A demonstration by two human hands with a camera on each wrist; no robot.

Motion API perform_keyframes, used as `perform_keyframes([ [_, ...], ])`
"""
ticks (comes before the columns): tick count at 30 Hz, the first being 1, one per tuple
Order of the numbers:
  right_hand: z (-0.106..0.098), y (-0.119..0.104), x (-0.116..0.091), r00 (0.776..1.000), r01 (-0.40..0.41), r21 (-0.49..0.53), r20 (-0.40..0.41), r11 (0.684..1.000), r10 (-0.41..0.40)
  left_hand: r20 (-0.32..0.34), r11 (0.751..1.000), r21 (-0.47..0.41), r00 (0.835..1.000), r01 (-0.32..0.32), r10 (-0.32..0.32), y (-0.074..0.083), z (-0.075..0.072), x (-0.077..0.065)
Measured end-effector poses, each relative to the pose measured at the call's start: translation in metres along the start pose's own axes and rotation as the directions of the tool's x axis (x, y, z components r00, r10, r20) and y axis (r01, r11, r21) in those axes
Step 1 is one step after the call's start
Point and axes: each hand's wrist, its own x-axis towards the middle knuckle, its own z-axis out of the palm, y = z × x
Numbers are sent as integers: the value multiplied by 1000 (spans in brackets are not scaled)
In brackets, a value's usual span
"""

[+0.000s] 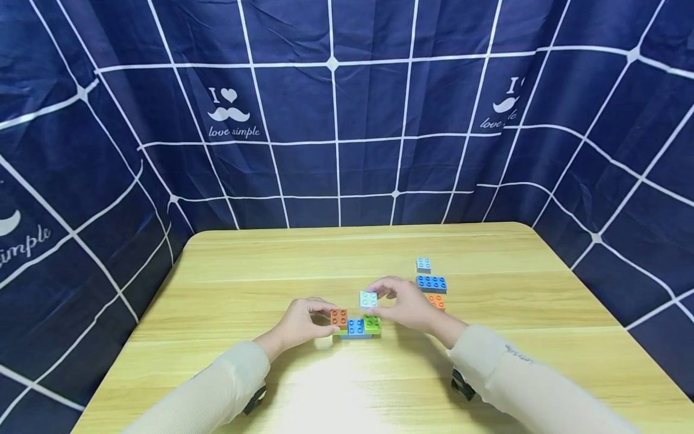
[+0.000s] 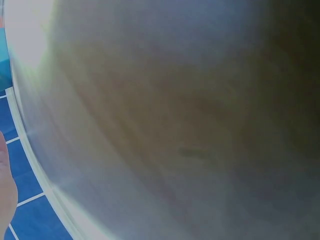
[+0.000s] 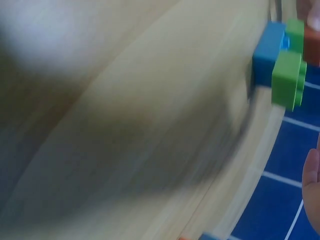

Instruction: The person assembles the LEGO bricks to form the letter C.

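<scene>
In the head view, a small stack stands mid-table: a blue brick [image 1: 356,327] at the bottom, with a green brick [image 1: 372,323] on its right end and another green brick under a reddish-brown brick [image 1: 338,317] on its left. My left hand [image 1: 300,324] pinches the reddish-brown brick from the left, thumb in front. My right hand [image 1: 403,302] holds a pale blue brick [image 1: 368,299] between thumb and fingers, above and behind the stack. The right wrist view shows the stack's blue brick [image 3: 267,55] and green brick [image 3: 287,80] from the side; the pale brick is out of that frame.
Right of the right hand lie a light blue brick [image 1: 423,264], a long blue brick [image 1: 431,284] and an orange brick [image 1: 436,301] partly covered by the hand. The wooden table [image 1: 260,253] meets a dark blue checked curtain [image 1: 298,169] behind and at both sides.
</scene>
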Motion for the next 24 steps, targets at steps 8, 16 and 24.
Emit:
perform_keyframes([
  [8,20,-15,8,998,30,16,62,999,-31,4,1000,0,1000,-16,16,0,-1,1],
  [16,33,-23,14,996,57,-11,71,998,-56,10,1000,-8,1000,-23,23,-1,-1,1],
  [24,37,-26,15,996,62,-11,67,998,-61,13,1000,-9,1000,-7,7,0,0,1],
])
